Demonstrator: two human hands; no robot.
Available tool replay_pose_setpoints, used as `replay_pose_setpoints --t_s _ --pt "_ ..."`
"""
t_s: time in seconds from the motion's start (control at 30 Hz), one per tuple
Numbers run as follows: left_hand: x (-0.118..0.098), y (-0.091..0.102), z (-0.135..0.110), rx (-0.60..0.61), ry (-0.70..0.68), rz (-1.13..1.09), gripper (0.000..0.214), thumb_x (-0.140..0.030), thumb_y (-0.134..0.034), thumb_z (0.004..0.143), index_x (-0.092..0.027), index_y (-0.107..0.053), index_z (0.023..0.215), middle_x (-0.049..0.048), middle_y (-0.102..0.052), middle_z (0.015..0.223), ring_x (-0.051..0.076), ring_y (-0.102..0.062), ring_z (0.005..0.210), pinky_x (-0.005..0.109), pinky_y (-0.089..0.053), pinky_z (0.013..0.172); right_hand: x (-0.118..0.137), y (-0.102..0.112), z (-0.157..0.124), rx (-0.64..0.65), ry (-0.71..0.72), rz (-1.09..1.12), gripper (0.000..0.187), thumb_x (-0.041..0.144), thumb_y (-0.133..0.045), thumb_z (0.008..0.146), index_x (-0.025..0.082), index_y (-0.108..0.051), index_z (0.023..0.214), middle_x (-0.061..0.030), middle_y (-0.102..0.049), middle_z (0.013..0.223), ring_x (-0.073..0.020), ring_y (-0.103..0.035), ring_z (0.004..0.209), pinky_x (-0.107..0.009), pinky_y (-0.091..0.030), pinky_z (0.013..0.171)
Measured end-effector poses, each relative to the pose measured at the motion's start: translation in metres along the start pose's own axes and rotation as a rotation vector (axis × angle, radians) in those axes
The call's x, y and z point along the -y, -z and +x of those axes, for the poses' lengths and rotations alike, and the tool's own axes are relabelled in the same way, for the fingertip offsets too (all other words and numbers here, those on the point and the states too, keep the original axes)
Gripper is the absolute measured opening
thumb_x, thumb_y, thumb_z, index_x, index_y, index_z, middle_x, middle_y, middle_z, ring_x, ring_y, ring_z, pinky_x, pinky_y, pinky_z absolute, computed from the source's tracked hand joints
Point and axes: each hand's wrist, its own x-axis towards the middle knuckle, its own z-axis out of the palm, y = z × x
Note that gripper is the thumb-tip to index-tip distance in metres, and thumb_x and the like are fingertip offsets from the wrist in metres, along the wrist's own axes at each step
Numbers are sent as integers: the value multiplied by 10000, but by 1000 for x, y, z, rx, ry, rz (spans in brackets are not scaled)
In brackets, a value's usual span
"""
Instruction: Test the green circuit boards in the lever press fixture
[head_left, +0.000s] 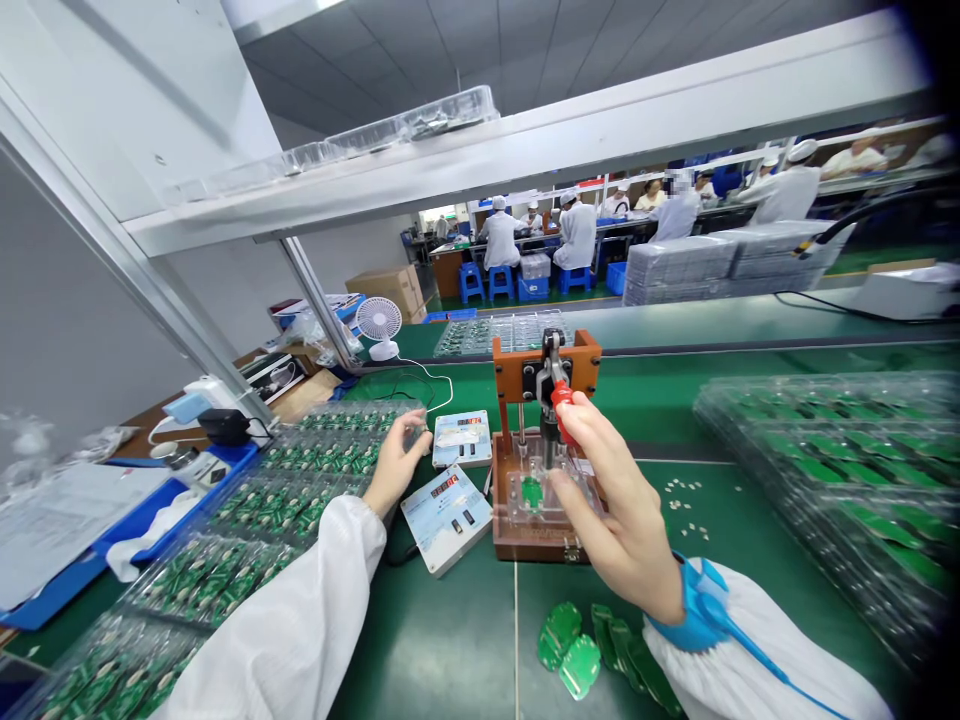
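My right hand [622,510] has its fingers at the red handle [562,400] of a toggle clamp, with the thumb lower down and apart from it. The clamp sits on a test fixture [525,545] with an orange upper frame and a brown base. A small green circuit board [532,491] lies in the fixture's clear holder, under the clamp. My left hand [397,460] is over the right edge of a clear tray of circuit boards [292,500], its thumb and fingertips drawn together. Whatever is between them is too small to make out.
Two white meter boxes [448,520] with red displays stand left of the fixture. Loose green boards [570,650] lie in front of it, small white pieces [684,490] to its right. Stacked board trays [840,460] fill the right side. A small fan [379,320] stands behind; co-workers sit beyond.
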Motion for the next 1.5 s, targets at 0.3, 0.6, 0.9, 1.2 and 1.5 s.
replay_pose_setpoints --t_s 0.3,0.6,0.9,1.2,1.5 --pt "13 8 9 -138 209 -168 473 -625 -735 703 -203 -533 631 23 -623 646 194 -630 669 321 -531 687 0 2 1 9 0 13 688 5 -519 953 292 -383 1564 6 -440 1591 -229 -386 1492 -434 -379 1253" --pt "6 7 8 -161 258 -254 460 -571 -810 627 -202 -561 744 -2 -629 650 183 -633 673 299 -526 687 0 2 1 9 -9 24 688 2 -509 960 298 -376 1566 27 -420 1602 -212 -359 1506 -396 -344 1272" --pt "8 7 10 -191 304 -291 404 -479 -762 592 -156 -697 825 60 -700 762 202 -661 734 310 -528 707 0 1 1 4 -1 20 700 5 -517 955 303 -368 1570 30 -417 1602 -217 -360 1506 -401 -352 1270" --pt "9 7 11 -264 323 -313 418 -424 -728 570 -168 -663 894 35 -681 777 193 -665 743 293 -523 677 0 -1 -1 -10 -117 159 634 33 -528 965 293 -413 1531 -32 -462 1567 -253 -370 1500 -467 -364 1258" --pt "9 8 10 -261 333 -320 397 -411 -742 572 -159 -668 870 32 -668 782 189 -665 732 291 -523 674 -1 -2 -3 -52 -111 308 599 -5 -533 948 319 -449 1445 -42 -488 1527 -281 -387 1488 -578 -351 1245"
